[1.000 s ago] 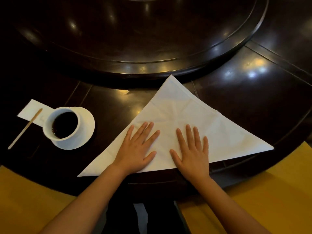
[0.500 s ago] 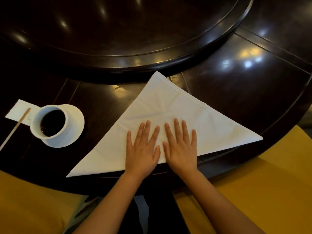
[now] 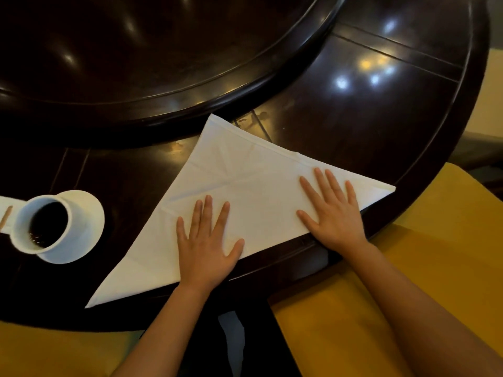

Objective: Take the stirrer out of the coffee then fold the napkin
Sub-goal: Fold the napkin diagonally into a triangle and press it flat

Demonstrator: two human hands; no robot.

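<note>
A white cloth napkin (image 3: 245, 186) lies folded into a triangle on the dark wooden table (image 3: 367, 118), its long edge along the near rim. My left hand (image 3: 206, 246) rests flat on the napkin near its middle, fingers spread. My right hand (image 3: 334, 213) presses flat on the napkin's right part, close to the right corner. A white cup of black coffee (image 3: 43, 224) stands on a white saucer (image 3: 87, 229) at the left. The wooden stirrer (image 3: 6, 216) lies outside the cup at the left frame edge, mostly cut off, on a small white paper (image 3: 6, 204).
A raised round turntable (image 3: 163, 50) fills the table's centre behind the napkin. Yellow seat cushions (image 3: 408, 281) lie below the table's edge on both sides of me.
My hands were side by side at the napkin's middle; now they have slid apart, the right one toward the right corner. The view has shifted, so the cup sits farther left.
</note>
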